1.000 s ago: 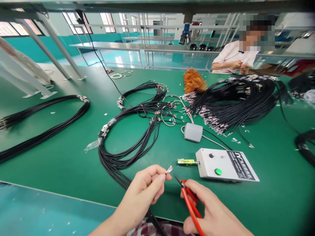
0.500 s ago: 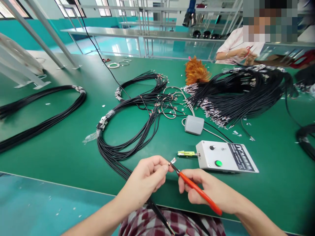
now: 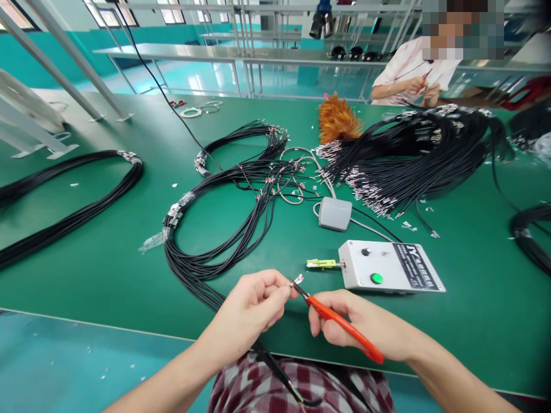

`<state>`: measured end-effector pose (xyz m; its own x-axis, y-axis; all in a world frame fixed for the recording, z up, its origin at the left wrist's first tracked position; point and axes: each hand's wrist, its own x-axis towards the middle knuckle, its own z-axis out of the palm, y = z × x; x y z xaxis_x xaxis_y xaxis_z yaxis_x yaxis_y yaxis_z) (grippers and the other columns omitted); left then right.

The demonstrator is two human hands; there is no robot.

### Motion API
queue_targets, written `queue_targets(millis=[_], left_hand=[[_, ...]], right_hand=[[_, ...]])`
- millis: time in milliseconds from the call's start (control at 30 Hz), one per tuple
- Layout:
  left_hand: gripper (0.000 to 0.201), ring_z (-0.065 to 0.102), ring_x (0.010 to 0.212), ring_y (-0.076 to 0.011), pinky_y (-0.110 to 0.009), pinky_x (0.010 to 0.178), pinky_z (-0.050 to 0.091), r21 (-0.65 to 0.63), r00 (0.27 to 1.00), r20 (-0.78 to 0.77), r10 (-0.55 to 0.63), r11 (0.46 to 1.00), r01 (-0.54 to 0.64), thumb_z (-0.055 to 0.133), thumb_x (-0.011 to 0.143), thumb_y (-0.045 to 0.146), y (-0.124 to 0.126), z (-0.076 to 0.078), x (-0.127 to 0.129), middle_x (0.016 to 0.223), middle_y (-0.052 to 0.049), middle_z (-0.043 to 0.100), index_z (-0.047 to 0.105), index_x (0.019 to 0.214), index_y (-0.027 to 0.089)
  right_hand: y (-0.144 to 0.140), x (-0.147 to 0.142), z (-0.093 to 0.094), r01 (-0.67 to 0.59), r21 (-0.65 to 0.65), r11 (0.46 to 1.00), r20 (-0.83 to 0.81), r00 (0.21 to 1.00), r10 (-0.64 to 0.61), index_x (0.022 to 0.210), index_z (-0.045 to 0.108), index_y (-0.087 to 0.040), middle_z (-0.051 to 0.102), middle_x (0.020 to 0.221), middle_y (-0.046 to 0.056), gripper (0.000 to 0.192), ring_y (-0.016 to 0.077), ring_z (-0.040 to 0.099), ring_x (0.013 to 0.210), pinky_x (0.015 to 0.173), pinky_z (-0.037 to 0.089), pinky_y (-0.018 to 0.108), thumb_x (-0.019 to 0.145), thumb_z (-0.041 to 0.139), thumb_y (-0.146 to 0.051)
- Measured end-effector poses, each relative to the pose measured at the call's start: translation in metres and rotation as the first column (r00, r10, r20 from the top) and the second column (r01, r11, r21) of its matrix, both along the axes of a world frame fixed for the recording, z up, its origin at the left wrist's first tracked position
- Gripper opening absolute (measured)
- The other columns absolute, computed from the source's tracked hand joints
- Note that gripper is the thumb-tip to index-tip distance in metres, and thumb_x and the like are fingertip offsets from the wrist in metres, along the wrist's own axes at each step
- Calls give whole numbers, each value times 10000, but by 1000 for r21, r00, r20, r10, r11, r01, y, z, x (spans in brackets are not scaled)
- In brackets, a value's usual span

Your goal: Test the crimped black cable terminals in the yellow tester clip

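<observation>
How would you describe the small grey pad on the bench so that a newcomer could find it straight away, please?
Start at the green bench and find the white control box with the green button, just beyond the person's hands. Directly behind it lies the grey pad, a rounded, plain block trailing a grey cable. Unlike the box, it carries no knob, button or label.
</observation>
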<state>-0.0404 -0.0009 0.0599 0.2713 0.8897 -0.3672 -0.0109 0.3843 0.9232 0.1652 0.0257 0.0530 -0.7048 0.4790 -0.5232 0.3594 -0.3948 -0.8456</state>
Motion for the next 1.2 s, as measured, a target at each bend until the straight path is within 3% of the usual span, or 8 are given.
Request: queue_targets(millis=[300,600,700,767,900,967,1033,1200], left_hand=[[302,207,413,-46,-186,393,140,-41,998,58,-17,999,19,608,837,435,0,-6,-3,460,92,392,606,792,137],[285,160,419,-40,-187,399,96,-126,985,158,64,991,-44,648,838,416,1,1,-15,459,92,381,624,803,135],[296,173,422,-44,-185,399,106,-82,991,121,59,995,-49,643,849,430,1,1,-16,459,87,400,629,828,135],[327,188,416,-46,-185,397,117,-45,997,78,21,999,-17,627,859,463,-1,-2,-11,461,83,412,627,843,136],[382,246,424,-56,-187,401,154,19,1000,14,-10,1000,10,622,849,526,-5,-9,1,477,81,412,592,802,148],[391,264,433,-59,-190,406,163,29,1000,-7,-5,1000,6,628,842,537,-7,-11,4,488,78,419,569,777,156],[397,269,439,-62,-191,411,175,36,1000,-5,8,999,-8,629,841,545,-9,-15,5,495,80,417,557,773,161],[355,304,485,-73,-181,457,262,96,996,-24,81,992,-79,633,856,518,-15,-28,8,554,81,408,578,848,168]], right_hand=[[-9,-3,-9,81,29,996,11,997,-81,746,491,-190,375,630,-81,314,72,284,581,523,235,209,757,706,-419],[-17,7,-21,90,211,973,190,973,-131,687,426,-205,336,639,-78,323,91,279,614,562,252,223,799,666,-391],[-21,6,-17,185,191,964,106,973,-207,710,472,-202,384,631,-79,293,89,322,608,569,280,221,763,705,-372],[-22,-4,-14,345,177,922,-49,939,-341,741,503,-204,494,684,-59,323,94,392,622,586,329,225,726,745,-418],[-19,-33,-15,657,113,746,-296,738,-606,722,479,-214,656,881,15,413,124,549,699,651,446,260,666,798,-469],[-17,-43,-18,718,43,695,-351,662,-662,702,460,-216,667,816,1,424,129,596,698,696,481,278,655,823,-430],[-16,-47,-21,735,-33,677,-376,618,-690,702,458,-217,676,750,-16,432,131,624,682,725,501,292,634,849,-388],[-17,-48,-24,760,-67,646,-366,584,-725,715,484,-215,715,744,5,410,153,652,725,726,506,294,608,857,-347]])
